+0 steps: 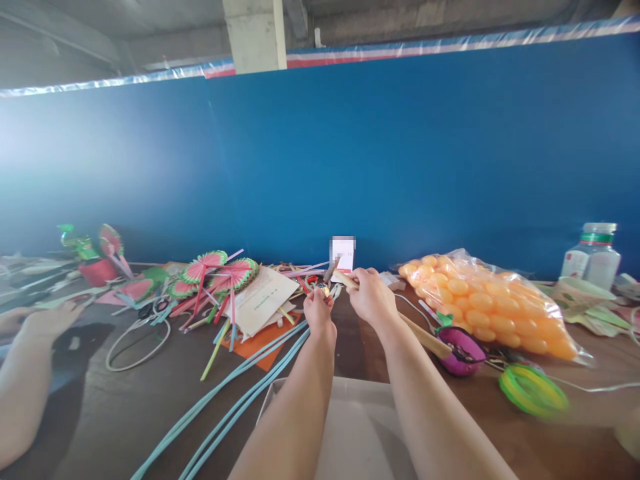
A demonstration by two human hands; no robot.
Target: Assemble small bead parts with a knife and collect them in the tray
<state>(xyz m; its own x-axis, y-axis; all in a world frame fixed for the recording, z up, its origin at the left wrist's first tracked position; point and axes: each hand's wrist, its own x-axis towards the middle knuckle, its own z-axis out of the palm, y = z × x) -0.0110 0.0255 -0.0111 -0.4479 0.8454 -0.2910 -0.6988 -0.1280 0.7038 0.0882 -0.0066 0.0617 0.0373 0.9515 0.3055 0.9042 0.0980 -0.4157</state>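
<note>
i see the left grip pinching a small golden thing (too small for me to name well). just to the right of it, the right grip is closed on a pale wooden piece. watermelon-like paper fans lie left of both grips, and a bag of orange balls rests to their right on the counter.

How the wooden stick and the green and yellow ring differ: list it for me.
The wooden stick is straight; the green and yellow ring curves into a loop. The stick is pale tan, while the ring is brightly coloured. The stick appears held in the right hand; the ring lies untouched on the table.
</note>
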